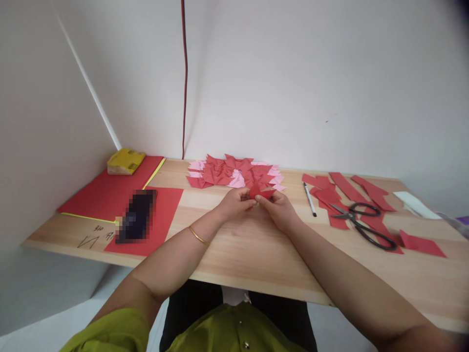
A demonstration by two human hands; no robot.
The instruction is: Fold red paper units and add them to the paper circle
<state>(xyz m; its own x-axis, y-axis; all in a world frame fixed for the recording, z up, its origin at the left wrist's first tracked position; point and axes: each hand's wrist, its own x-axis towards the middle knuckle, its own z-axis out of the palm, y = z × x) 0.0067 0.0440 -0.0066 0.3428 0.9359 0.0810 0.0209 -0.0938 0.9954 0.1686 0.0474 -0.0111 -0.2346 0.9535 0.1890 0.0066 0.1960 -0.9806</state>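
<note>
Both my hands are together over the middle of the table, closed on one small red folded paper (263,192). My left hand (237,202) pinches its left side, with thumb and fingers bent in. On the other side my right hand (279,208) grips it, its thumb laid across the front. Pointed red flaps stick up between the fingers; the lower part of the piece is covered by them. Just beyond my hands lies a wide cluster of folded red and pink paper pieces (220,172), close against the wall.
To the right, black-handled scissors (353,215) rest on red paper strips (344,187), beside a white pen (309,199) and a pale sheet (415,204). At left are red sheets (98,193), a yellow packet (126,161) and a blurred dark phone (136,217). A cable (185,78) hangs down the wall.
</note>
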